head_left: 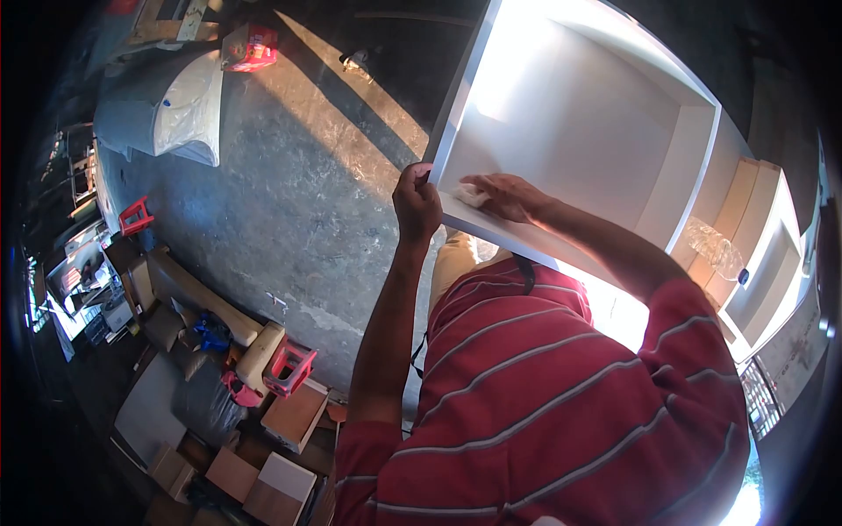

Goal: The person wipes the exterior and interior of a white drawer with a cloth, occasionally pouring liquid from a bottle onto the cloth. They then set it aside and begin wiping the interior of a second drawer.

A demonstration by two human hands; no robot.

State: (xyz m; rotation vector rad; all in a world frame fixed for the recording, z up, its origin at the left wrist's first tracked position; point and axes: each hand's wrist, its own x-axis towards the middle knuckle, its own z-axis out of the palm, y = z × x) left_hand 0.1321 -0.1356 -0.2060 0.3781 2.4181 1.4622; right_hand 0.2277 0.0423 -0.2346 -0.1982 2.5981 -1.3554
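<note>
Gripping the front edge of the white box-shaped wooden cabinet (pixel 579 131), the left hand (pixel 416 203) is closed. Just beside it, the right hand (pixel 504 195) lies flat, fingers spread, pressing a small white cloth pad (pixel 471 195) on that edge.

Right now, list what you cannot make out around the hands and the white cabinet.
Head view only:
- White pad under the right hand: mostly covered by the palm.
- Dark tool in the left hand: hidden by the fist.
- White cabinet interior: washed out by sun glare.

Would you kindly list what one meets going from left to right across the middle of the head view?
Red stool → concrete floor → left hand → right hand on a white pad → white cabinet.
</note>
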